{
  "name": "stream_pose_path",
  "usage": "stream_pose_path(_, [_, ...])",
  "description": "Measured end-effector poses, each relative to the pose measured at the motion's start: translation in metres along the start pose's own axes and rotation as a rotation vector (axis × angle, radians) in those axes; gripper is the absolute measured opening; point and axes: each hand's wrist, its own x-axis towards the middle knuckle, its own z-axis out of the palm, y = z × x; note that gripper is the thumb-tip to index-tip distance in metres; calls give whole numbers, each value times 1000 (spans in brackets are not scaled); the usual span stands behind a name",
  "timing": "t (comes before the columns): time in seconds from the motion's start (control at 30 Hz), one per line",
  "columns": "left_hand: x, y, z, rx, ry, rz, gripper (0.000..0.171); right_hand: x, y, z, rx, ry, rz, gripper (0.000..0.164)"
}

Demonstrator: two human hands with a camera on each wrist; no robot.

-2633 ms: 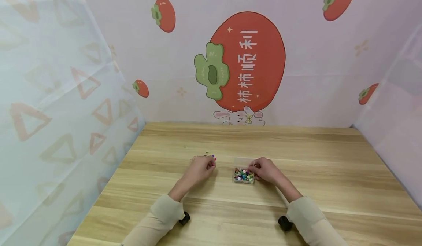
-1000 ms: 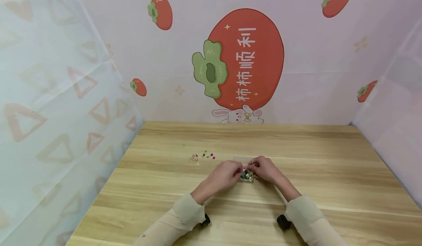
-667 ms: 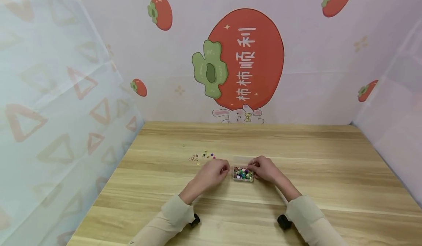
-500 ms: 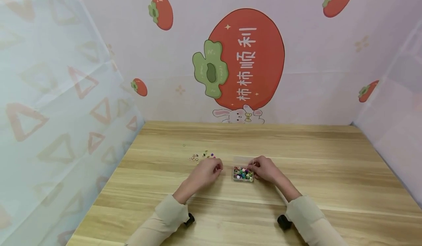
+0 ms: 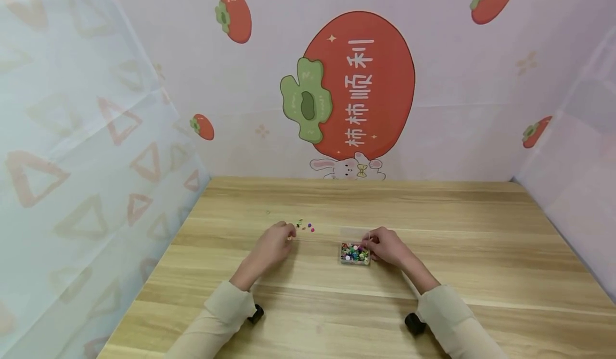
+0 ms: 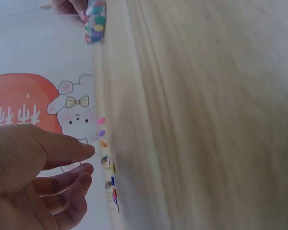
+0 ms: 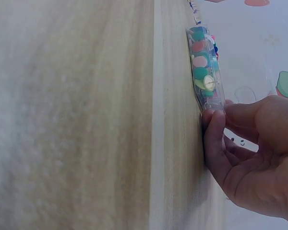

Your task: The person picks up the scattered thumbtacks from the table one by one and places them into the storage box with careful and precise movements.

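Observation:
A small clear plastic box full of colourful thumbtacks sits on the table, its transparent lid folded back. My right hand pinches the box's right end between thumb and fingers; the right wrist view shows this grip on the clear wall. To the left, my left hand is over the loose thumbtacks, covering some of them in the head view. Its thumb and fingers are apart in the left wrist view, with nothing between them, beside a row of scattered thumbtacks.
The wooden table meets a printed cloth backdrop at its far edge. Cloth walls stand on both sides. Black wrist cameras hang under both cuffs, close above the tabletop.
From the loose thumbtacks my left hand went over to the box, then came back left, farther than before, to the thumbtacks. My right hand has stayed at the box.

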Motion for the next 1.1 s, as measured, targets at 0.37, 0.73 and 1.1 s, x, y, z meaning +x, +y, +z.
stream_pose_path(0.37, [3, -13, 1, 54, -78, -36, 13, 0, 2, 1, 7, 1, -3, 13])
stream_pose_path(0.73, [7, -17, 2, 45, -111, -49, 12, -1, 1, 2, 13, 1, -8, 13])
stream_pose_path(1.1, [6, -13, 3, 77, -111, -16, 14, 1, 2, 1, 13, -2, -9, 14])
